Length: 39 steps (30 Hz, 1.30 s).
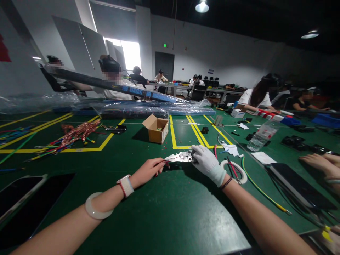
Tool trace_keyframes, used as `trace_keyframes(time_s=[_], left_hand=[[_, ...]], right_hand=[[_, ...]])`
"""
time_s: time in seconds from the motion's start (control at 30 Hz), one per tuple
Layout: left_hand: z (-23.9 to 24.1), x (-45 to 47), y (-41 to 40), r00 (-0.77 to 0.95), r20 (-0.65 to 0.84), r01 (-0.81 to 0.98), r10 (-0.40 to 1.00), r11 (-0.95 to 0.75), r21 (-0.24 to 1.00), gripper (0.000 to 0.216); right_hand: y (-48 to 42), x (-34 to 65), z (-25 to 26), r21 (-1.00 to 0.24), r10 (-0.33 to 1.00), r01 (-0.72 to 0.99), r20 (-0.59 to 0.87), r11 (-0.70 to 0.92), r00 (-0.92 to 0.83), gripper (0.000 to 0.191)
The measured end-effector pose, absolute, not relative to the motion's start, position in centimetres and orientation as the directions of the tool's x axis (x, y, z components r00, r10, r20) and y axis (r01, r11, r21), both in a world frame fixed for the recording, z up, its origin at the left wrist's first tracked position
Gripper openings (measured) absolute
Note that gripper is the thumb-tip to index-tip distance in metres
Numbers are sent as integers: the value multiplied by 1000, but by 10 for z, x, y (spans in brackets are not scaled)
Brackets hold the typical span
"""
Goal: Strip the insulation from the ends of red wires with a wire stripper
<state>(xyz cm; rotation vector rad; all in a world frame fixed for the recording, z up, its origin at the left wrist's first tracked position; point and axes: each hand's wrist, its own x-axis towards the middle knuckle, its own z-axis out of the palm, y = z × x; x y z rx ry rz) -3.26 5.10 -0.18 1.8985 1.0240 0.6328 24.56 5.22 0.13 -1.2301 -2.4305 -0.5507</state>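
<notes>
In the head view, my right hand [208,163], in a pale glove, is closed round the handle end of flat silver wire strippers [180,157]. Their toothed jaws point left. My bare left hand [149,170] pinches a short red wire [167,162] close to the jaw tips; whether the jaws bite on it is too small to tell. Behind the tool stands an open cardboard box [158,134] with small bits inside. To the right of my gloved hand lie a white tape roll [242,177] and a green-yellow cable [261,194] with a metal lug.
Bundled copper strands [79,132] and coloured wires lie at left, beside phones or tablets [20,194]. A plastic bottle [262,136], a white paper [263,158] and a black power bank-like slab [300,184] are at right. Another person's hands [322,163] rest at the right edge.
</notes>
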Motion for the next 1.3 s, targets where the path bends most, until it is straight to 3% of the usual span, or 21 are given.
trace_keyframes(time_s=[0.3, 0.5, 0.7, 0.93, 1.3], left_hand=[[3, -32, 49, 594, -115, 301, 796, -88, 950, 38], [0, -31, 51, 577, -105, 213, 810, -25, 977, 37], [-3, -30, 53, 545, -109, 141, 831, 38, 989, 39], [-2, -29, 50, 587, -99, 81, 803, 64, 995, 35], [1, -20, 37, 667, -150, 49, 730, 158, 986, 33]], right_hand=[[56, 244, -1, 122, 686, 827, 499, 548, -529, 18], [49, 236, 4, 181, 713, 837, 451, 516, -537, 30], [40, 231, 11, 156, 735, 876, 489, 457, -470, 45], [40, 232, 8, 114, 689, 916, 626, 384, -366, 46], [35, 224, 9, 113, 702, 903, 592, 415, -397, 50]])
